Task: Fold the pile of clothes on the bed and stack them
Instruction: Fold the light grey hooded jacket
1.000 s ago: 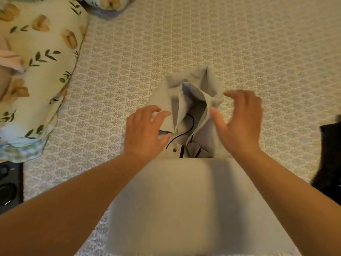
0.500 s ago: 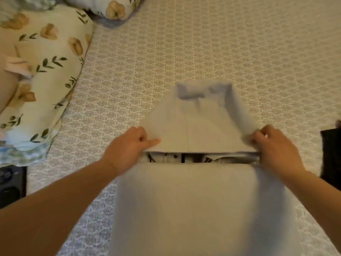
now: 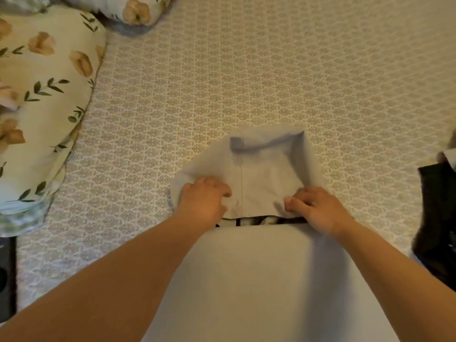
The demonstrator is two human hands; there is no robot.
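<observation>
A light grey hoodie point(image 3: 259, 280) lies on the bed, its folded body running toward me. Its hood point(image 3: 261, 169) is spread flat beyond the body, with the rim turned up along the far and right sides. A strip of black drawstring shows in the gap between hood and body. My left hand point(image 3: 203, 197) sits on the hood's near left part, fingers curled into the cloth. My right hand point(image 3: 318, 208) is on the near right part, its curled fingers bunching the fabric.
The bed has a patterned beige sheet point(image 3: 271, 70). A floral pillow point(image 3: 49, 95) lies at the left and a second one point(image 3: 133, 11) at the top. A black garment point(image 3: 436, 218) sits at the right edge. A dark object point(image 3: 5, 267) is at the lower left.
The hood was upright and open a second ago; both hands pulled it flat toward me. Since then they have slid inward along its near edge.
</observation>
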